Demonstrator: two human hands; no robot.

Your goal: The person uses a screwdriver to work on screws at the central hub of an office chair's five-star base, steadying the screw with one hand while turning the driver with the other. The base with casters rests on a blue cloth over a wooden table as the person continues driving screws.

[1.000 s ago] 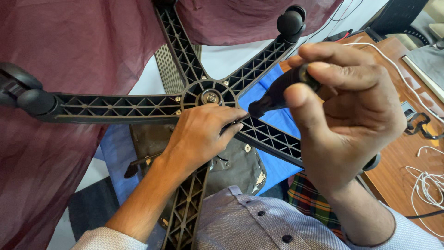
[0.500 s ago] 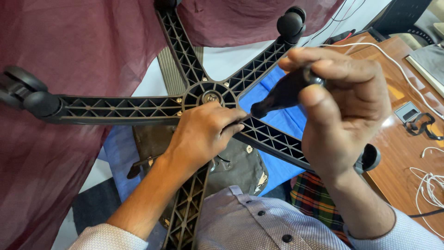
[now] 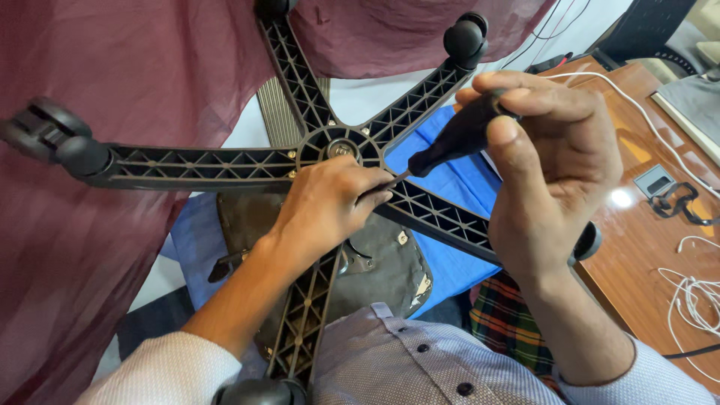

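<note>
Maroon cloth backdrop, upturned black chair base (image 3: 225,166) in front.
Right hand (image 3: 551,161) grip closed on screwdriver (image 3: 457,139), axis slanting down-left; left hand (image 3: 330,206) pinches its tip.

Maroon cloth (image 3: 135,97) covers the left side and top. Blue cloth (image 3: 465,187) lies at centre right, part of it showing lower left too. Plaid fabric (image 3: 510,315) — green, red, yellow — sits low, just beside the wooden desk (image 3: 637,247) at right. On the desk: tangled white cable (image 3: 701,300) near the right edge, a black clip (image 3: 679,206), a small grey square device (image 3: 652,180). Another white cable (image 3: 637,105) runs across the desk's top — dark wires (image 3: 551,30) above it.
</note>
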